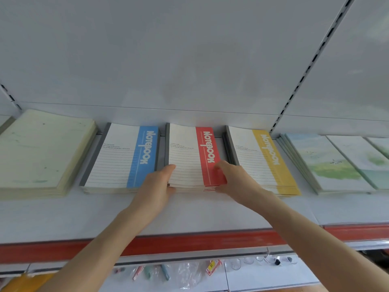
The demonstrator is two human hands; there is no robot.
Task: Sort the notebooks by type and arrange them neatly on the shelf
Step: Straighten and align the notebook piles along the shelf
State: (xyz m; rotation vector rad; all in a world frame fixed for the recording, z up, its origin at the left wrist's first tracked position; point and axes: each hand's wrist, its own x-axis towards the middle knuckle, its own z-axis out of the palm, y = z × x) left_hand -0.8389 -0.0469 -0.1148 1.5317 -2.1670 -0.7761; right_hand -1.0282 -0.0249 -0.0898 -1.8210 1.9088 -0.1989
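Together — left hand (156,184), right hand (235,178) — grip red stack (189,157), middle of three.

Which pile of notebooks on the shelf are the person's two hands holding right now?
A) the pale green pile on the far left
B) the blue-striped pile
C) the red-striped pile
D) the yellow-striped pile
C: the left hand and the right hand each grip a near corner of the red notebooks, which lie between the blue notebooks and the yellow notebooks.
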